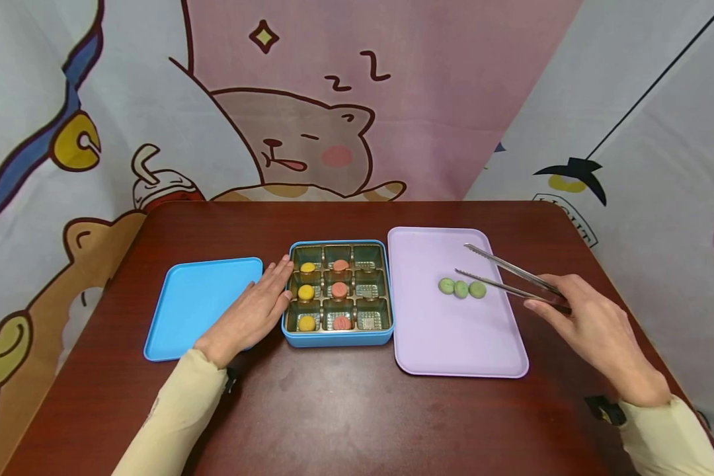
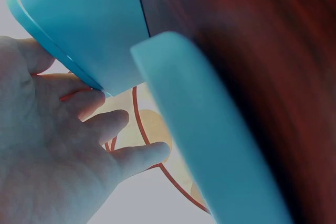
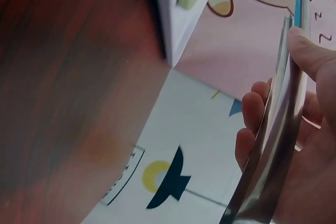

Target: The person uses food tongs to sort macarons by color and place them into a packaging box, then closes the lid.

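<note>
My left hand (image 1: 257, 301) rests against the left wall of a blue box (image 1: 339, 340), its fingers straight along the rim. Inside is a gold tray divided into compartments; yellow macarons (image 1: 306, 292) sit down the left column and pink macarons (image 1: 339, 290) down the middle. The right column holds none. Metal tongs (image 1: 520, 272) are gripped by my right hand (image 1: 597, 330), thumb and fingers pressing either arm. Their tips stand apart over a lilac tray (image 1: 452, 350), close to three green macarons (image 1: 461, 289) lying in a row.
A flat blue lid (image 1: 199, 307) lies left of the box, partly under my left forearm and hand in the head view. Box and lilac tray stand side by side on the dark brown table (image 1: 333, 423). A printed cloth (image 1: 428, 99) hangs behind the table.
</note>
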The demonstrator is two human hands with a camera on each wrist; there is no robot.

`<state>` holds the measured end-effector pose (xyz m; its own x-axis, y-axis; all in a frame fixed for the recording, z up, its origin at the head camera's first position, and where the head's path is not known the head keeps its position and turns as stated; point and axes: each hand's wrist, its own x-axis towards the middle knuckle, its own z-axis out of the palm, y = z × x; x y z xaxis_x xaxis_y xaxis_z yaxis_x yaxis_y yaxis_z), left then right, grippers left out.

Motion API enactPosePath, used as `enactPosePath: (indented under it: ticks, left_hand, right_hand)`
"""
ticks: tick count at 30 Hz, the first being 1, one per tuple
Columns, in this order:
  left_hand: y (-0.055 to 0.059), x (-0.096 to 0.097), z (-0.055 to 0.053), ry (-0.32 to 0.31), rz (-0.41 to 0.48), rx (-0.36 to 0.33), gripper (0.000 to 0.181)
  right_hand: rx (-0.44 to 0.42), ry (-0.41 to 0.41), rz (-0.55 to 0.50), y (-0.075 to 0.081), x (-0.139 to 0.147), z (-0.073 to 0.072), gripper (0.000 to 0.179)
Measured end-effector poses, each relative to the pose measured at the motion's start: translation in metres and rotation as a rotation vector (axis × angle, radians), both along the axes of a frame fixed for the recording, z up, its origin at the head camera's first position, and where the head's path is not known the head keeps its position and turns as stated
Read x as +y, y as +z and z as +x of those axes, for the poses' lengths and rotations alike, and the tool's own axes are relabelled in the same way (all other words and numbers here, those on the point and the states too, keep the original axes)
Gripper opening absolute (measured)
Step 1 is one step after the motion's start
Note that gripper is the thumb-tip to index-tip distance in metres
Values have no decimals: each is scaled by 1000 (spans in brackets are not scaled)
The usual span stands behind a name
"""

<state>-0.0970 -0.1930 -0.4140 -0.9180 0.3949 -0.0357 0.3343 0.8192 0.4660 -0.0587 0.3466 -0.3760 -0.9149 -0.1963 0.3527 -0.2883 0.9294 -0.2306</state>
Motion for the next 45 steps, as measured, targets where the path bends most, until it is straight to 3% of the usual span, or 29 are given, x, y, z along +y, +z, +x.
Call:
enactPosePath:
  ticks: [23, 45]
  left_hand:
    - [1, 1, 0, 7, -3, -2, 62]
    - [0, 2, 0, 15, -10, -11, 63]
  right_hand:
    - [-167, -48, 47, -17, 42, 4, 56]
    - [-199, -57, 152, -28, 42, 2, 53]
